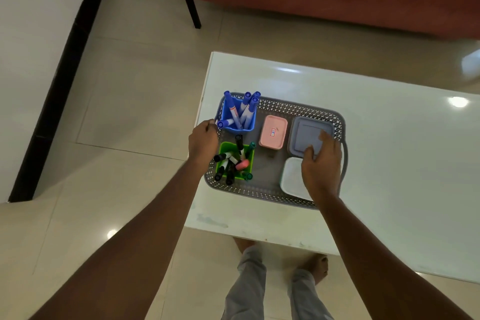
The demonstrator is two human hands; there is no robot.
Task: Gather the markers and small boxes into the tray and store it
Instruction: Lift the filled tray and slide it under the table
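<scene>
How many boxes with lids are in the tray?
3 in the tray: pink box in the middle, purple box far right, white box near right, partly under the right hand.

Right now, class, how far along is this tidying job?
Done: the blue cup and green cup of markers and the pink box, grey-blue box and white box sit in the tray. In hand: left hand curled at its left rim, right hand open over the boxes. Left: storing the tray, which sits on the table.
</scene>
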